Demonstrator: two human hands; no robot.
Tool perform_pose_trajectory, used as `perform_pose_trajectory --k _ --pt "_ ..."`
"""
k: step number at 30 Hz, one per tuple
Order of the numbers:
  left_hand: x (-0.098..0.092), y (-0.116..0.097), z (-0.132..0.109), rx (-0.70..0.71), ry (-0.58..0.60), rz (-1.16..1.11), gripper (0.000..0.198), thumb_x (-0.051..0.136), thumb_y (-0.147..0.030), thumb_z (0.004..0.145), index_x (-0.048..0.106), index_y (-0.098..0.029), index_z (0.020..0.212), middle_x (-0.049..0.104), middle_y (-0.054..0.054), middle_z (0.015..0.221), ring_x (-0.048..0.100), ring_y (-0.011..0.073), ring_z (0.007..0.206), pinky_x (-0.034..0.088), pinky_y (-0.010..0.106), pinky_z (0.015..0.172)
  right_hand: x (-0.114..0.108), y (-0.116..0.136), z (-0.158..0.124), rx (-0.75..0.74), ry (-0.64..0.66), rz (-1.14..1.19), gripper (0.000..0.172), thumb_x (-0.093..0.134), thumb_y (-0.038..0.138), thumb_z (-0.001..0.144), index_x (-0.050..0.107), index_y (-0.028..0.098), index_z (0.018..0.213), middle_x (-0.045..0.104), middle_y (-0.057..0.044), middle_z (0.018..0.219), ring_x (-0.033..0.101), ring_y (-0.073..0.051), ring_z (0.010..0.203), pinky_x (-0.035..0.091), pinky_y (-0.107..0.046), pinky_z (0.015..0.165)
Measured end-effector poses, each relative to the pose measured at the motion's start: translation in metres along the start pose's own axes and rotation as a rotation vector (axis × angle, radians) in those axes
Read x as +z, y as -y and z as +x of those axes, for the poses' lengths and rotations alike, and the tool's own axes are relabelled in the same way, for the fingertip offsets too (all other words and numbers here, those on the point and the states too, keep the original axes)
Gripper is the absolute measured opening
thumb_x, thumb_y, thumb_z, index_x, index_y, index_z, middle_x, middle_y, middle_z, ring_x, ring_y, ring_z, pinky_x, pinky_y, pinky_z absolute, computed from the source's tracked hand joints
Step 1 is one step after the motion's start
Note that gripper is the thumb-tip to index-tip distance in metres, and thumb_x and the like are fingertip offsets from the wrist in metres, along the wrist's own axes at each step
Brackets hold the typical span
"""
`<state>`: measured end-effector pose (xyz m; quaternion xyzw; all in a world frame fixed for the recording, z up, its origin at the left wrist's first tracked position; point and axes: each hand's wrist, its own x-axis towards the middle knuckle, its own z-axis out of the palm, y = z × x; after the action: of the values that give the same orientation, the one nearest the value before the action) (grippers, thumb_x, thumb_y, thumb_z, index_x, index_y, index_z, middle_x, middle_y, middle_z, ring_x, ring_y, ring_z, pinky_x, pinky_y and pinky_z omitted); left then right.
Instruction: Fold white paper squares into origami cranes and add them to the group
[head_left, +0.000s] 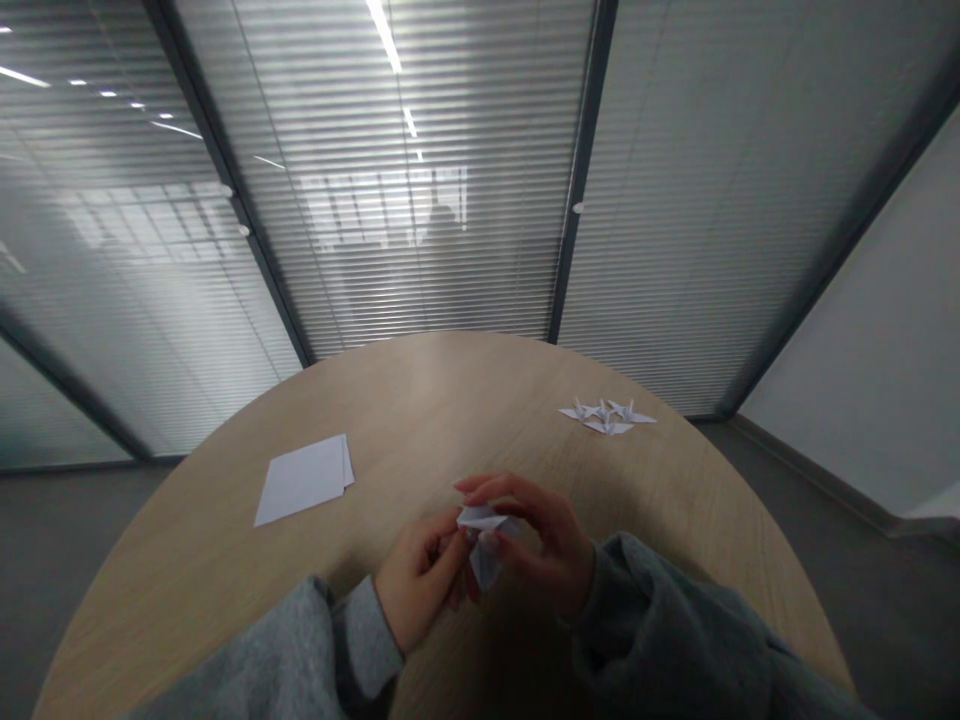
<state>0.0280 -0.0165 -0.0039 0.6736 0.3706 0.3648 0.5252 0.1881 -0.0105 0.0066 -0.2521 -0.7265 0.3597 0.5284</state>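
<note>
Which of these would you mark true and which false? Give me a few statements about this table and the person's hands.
1. The left hand and right hand both grip the folded white paper. True.
2. The stack of white paper sheets lies to the right of the hands. False: it lies to their left.
3. The origami cranes lie grouped together on the table. True.
4. The wood-grain table top has square corners. False: its edge is curved.
</note>
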Motion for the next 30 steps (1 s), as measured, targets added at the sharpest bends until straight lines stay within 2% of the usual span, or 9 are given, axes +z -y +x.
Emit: perform_pose_trajectory --k 2,7,11,16,26,30 --pt "-0.0002 -0.0013 -0.0003 0.007 -0.006 0.028 0.056 0.041 -0.063 0.083 0.061 -0.011 0.088 0.052 -0.002 0.047 0.04 0.0066 0.035 0.03 0.017 0.036 0.0003 -0.0011 0.001 -0.004 -0.006 -0.017 0.021 0.064 0.032 0.079 0.062 0.018 0.095 0.065 -0.013 0.107 0.064 -0.022 0.095 0.055 -0.033 0.073" --pt "-0.0014 -0.008 -0.002 0.034 -0.003 0.127 0.053 0.037 -0.06 0.086 0.06 -0.012 0.087 0.053 -0.002 0.049 0.042 0.0077 0.037 0.033 0.018 0.038 0.0012 -0.0018 0.0033 0.018 -0.046 -0.051 0.012 0.063 0.028 0.08 0.064 0.018 0.084 0.069 -0.011 0.097 0.067 -0.018 0.082 0.055 -0.028 0.063" --pt "-0.0036 -0.0094 -0.0031 0.069 0.007 0.207 0.049 0.034 -0.054 0.09 0.059 -0.014 0.081 0.055 -0.001 0.051 0.046 0.009 0.041 0.036 0.019 0.042 0.0013 -0.0014 0.0038 0.039 -0.061 -0.037 0.016 0.059 0.032 0.083 0.066 0.018 0.081 0.071 -0.01 0.093 0.068 -0.017 0.076 0.055 -0.026 0.062" --pt "-0.0058 -0.0036 -0.0043 0.089 -0.028 0.269 0.051 0.03 -0.051 0.093 0.059 -0.015 0.074 0.05 -0.002 0.047 0.046 0.0102 0.043 0.036 0.021 0.046 0.0008 -0.0023 0.0043 0.085 -0.051 -0.047 0.021 0.059 0.038 0.083 0.067 0.018 0.081 0.072 -0.009 0.091 0.068 -0.017 0.076 0.056 -0.026 0.062" --pt "-0.004 -0.0063 -0.0047 0.095 0.037 0.267 0.051 0.027 -0.051 0.093 0.054 -0.017 0.065 0.051 -0.002 0.046 0.047 0.0103 0.041 0.038 0.021 0.047 0.0013 -0.0014 0.0041 0.146 -0.098 0.027 0.033 0.054 0.045 0.085 0.069 0.016 0.082 0.071 -0.008 0.079 0.065 -0.015 0.065 0.052 -0.024 0.056" --pt "-0.0029 -0.0064 -0.0052 0.082 0.036 0.264 0.051 0.028 -0.051 0.093 0.054 -0.017 0.065 0.052 -0.002 0.046 0.046 0.0102 0.041 0.036 0.021 0.045 0.0015 0.0007 0.0047 0.137 -0.11 0.034 0.034 0.052 0.045 0.086 0.069 0.017 0.082 0.071 -0.008 0.079 0.066 -0.016 0.066 0.052 -0.025 0.057"
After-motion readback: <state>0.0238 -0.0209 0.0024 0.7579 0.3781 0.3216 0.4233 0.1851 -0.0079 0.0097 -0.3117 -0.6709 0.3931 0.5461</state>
